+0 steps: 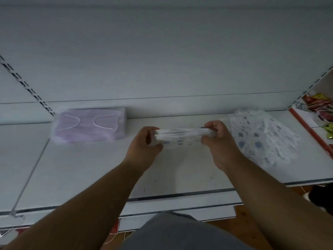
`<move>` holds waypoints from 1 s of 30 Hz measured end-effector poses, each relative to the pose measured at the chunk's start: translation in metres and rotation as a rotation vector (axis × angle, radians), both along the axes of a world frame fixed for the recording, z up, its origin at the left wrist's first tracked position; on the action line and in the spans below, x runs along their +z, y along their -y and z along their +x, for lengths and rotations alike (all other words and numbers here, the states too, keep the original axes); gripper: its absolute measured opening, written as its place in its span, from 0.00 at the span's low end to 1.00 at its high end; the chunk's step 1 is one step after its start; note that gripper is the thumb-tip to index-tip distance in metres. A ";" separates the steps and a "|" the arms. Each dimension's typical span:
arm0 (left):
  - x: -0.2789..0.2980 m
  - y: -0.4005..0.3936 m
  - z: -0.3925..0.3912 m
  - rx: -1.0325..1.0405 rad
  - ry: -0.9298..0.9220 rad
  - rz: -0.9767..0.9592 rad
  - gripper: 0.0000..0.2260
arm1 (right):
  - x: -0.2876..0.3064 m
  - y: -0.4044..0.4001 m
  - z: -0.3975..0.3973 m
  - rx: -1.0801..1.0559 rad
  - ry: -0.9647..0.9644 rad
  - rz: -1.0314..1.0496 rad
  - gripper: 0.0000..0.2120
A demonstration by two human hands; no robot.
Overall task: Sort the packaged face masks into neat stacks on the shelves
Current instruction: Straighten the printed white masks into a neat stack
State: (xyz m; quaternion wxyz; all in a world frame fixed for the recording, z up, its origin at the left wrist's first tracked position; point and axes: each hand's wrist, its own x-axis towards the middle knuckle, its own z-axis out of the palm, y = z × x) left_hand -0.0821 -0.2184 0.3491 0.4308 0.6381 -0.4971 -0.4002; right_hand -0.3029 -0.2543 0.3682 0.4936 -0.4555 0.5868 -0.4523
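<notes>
Both hands hold one bundle of white patterned mask packs (182,136) above the middle of the white shelf (90,168). My left hand (144,143) grips its left end, and my right hand (219,139) grips its right end. The bundle is turned edge-up, so several thin pack edges show on top. A neat stack of purple mask packs (88,126) lies flat at the back left of the shelf. To the right, a loose, fanned-out pile of white patterned mask packs (261,136) spreads toward the shelf's right side.
The white back panel (162,60) rises behind the shelf, with slotted uprights at left and right. Beyond a red divider strip (310,132), the neighbouring shelf holds colourful packets (319,105). A lower shelf edge (180,206) juts out below, above a wooden floor.
</notes>
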 end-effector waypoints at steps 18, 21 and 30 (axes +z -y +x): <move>0.008 -0.001 -0.021 0.022 -0.358 -0.044 0.12 | -0.007 0.001 0.003 -0.049 0.224 -0.039 0.10; 0.016 -0.004 -0.028 0.019 -0.419 -0.053 0.12 | -0.002 0.003 0.014 -0.093 0.195 -0.014 0.14; 0.011 -0.006 -0.024 0.004 -0.232 -0.006 0.15 | -0.003 0.009 0.015 -0.235 0.006 -0.002 0.16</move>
